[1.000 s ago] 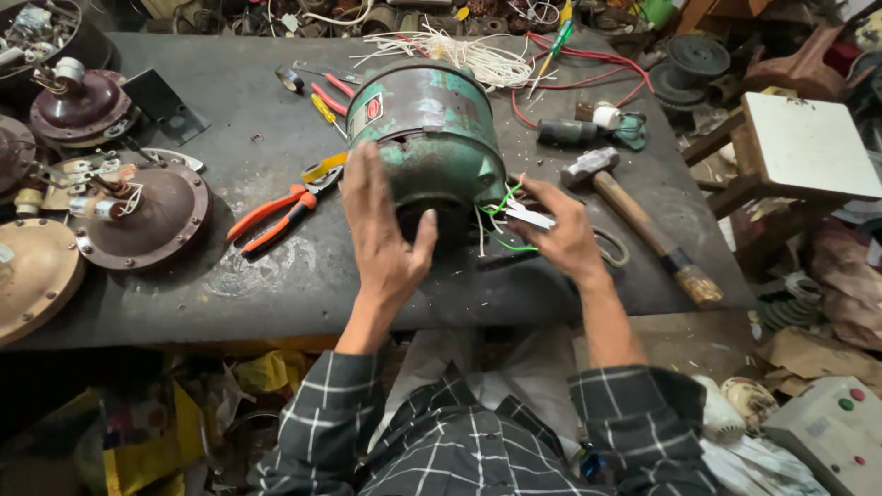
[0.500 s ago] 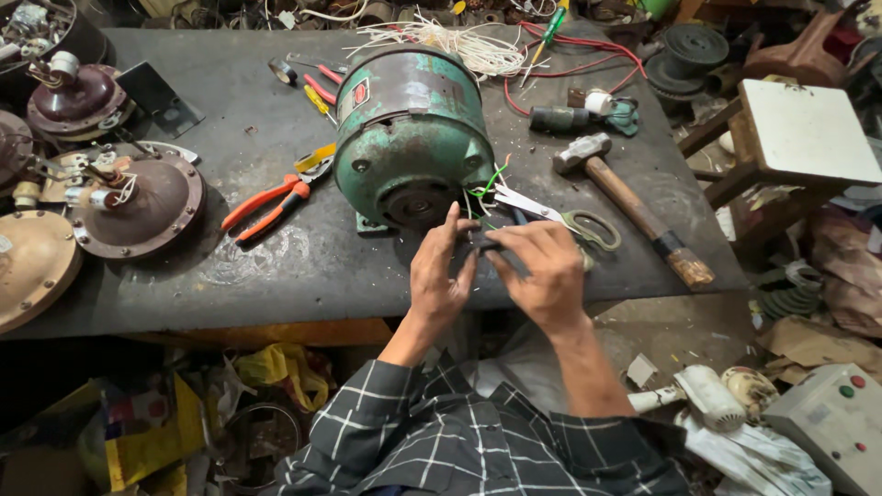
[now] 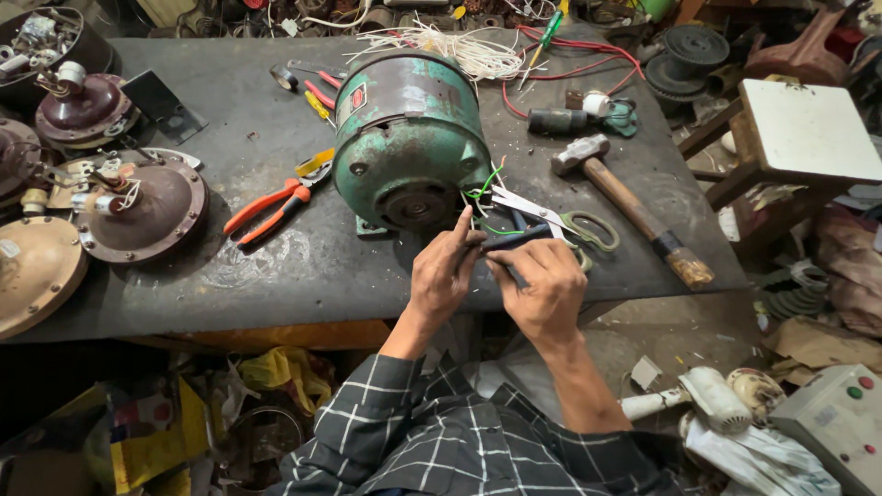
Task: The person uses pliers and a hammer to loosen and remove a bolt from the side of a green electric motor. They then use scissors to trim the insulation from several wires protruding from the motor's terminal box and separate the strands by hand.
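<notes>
A green electric motor (image 3: 409,138) lies on its side on the dark metal workbench (image 3: 276,266), its shaft end facing me. Green and white wires (image 3: 487,188) come out of its right side. My left hand (image 3: 444,276) and my right hand (image 3: 544,287) meet just in front of the motor, both pinching a small dark piece (image 3: 507,241) at the ends of those wires. What the piece is I cannot make out. Scissors (image 3: 560,220) with green handles lie right behind my right hand.
Orange-handled pliers (image 3: 274,207) lie left of the motor, a hammer (image 3: 625,197) to its right. Brown fan motor housings (image 3: 138,207) crowd the bench's left side. Loose white wire strands (image 3: 450,44) and red cable sit at the back. A white stool (image 3: 808,129) stands at right.
One second ago both hands rested on the motor's near end. They have since pulled back toward me and come together on the wire ends in front of it.
</notes>
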Available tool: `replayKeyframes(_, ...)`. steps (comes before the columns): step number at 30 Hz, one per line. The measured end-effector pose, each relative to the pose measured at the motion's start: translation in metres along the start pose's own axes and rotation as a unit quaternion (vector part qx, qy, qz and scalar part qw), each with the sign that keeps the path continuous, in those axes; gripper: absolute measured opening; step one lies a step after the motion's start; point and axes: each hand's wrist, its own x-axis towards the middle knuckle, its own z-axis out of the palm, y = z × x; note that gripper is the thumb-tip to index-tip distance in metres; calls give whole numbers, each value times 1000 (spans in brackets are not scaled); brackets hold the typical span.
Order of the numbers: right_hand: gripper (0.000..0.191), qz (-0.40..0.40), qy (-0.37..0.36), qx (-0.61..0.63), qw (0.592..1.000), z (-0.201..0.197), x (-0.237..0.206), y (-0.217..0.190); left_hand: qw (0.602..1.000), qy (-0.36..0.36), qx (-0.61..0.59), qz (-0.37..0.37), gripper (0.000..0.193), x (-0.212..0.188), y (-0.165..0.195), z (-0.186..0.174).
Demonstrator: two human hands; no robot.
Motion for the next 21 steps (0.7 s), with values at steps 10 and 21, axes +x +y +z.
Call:
replayKeyframes(10, 20, 15, 30, 31, 999, -6, 21, 23, 999, 33, 35, 2, 70, -3, 7, 2)
replayKeyframes(21, 16, -8, 43, 31, 999, 23, 20, 22, 998, 43, 29, -25, 71, -7, 24, -4)
